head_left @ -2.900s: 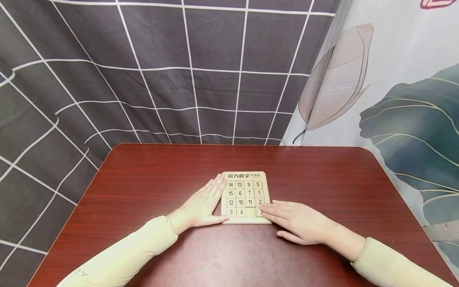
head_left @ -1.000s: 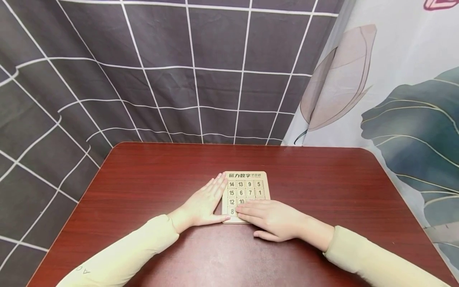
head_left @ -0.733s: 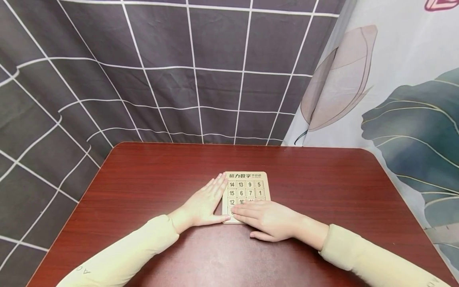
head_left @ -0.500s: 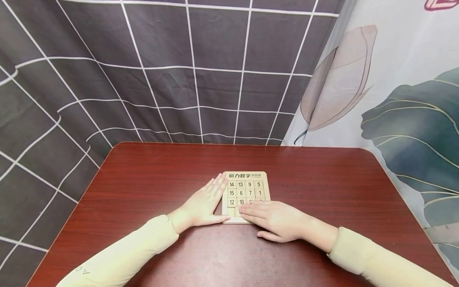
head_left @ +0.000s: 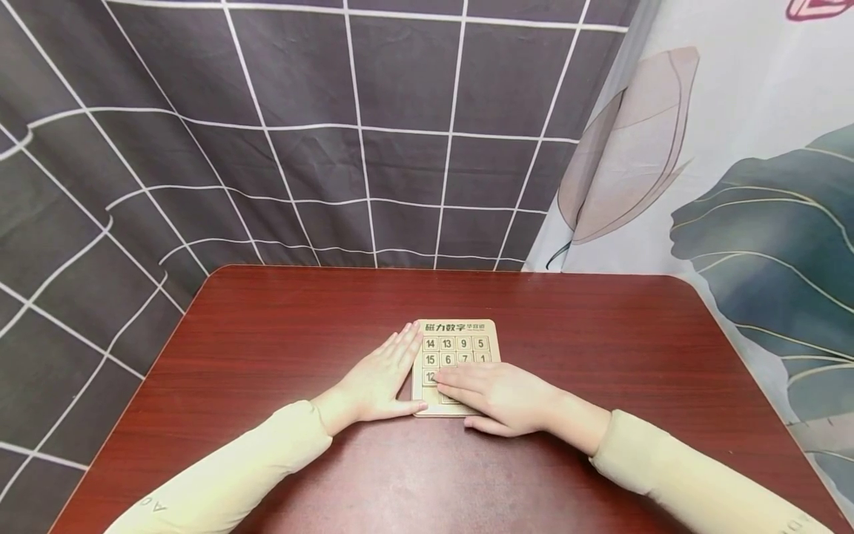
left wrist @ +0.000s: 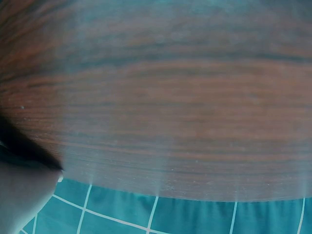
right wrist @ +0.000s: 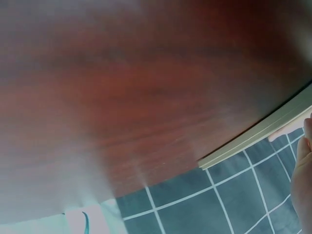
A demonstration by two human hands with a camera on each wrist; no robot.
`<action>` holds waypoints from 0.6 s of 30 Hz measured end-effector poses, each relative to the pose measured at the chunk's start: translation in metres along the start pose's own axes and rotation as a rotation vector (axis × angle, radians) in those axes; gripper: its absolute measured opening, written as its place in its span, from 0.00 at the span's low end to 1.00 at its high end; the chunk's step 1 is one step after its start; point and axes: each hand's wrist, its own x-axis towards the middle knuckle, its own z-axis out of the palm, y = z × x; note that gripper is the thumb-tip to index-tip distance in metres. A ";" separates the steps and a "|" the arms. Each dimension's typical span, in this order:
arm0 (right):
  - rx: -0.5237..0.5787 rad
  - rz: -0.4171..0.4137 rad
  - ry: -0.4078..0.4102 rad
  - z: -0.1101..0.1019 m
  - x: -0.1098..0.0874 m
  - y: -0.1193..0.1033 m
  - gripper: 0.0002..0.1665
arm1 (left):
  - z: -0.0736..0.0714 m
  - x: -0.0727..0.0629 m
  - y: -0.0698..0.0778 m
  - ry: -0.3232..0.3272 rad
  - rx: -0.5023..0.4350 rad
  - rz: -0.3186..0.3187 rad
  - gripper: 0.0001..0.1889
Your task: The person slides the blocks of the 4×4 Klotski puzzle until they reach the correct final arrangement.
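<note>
A pale wooden sliding number puzzle (head_left: 460,327) lies flat in the middle of the table. My left hand (head_left: 373,382) braces its left side, fingers straight along that edge and thumb at the lower left corner. Across the lower right part of the puzzle lies my right hand (head_left: 507,399), fingers extended, with fingertips at tile 12 (head_left: 430,377). Below that tile, the bottom left slot (head_left: 431,395) has no tile in it. Tiles 14, 13, 9 and 5 fill the top row; most lower right tiles are hidden under the right hand. The right wrist view catches the puzzle's edge (right wrist: 258,132).
The reddish-brown table (head_left: 300,311) has rounded far corners. Behind it hangs a dark grey curtain (head_left: 400,89) with white grid lines. A pale curtain with leaf prints (head_left: 754,222) hangs at the right.
The right hand slid left over the bottom row, then shifted up to tile 12. Tile 8 moved right, so the vacant slot went from the bottom row's third place to its left end. Left hand still.
</note>
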 end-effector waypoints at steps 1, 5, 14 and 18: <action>0.004 0.009 -0.011 0.001 0.002 0.001 0.37 | 0.000 0.000 0.000 0.001 0.001 0.003 0.59; 0.019 0.051 -0.061 0.005 0.009 0.002 0.37 | -0.002 -0.001 0.001 0.011 -0.001 0.013 0.58; 0.044 -0.011 -0.029 0.005 0.007 -0.006 0.38 | -0.001 0.000 0.000 0.018 0.002 0.014 0.58; 0.036 -0.048 0.000 0.006 0.006 -0.011 0.38 | -0.001 -0.001 0.000 0.013 -0.008 0.009 0.59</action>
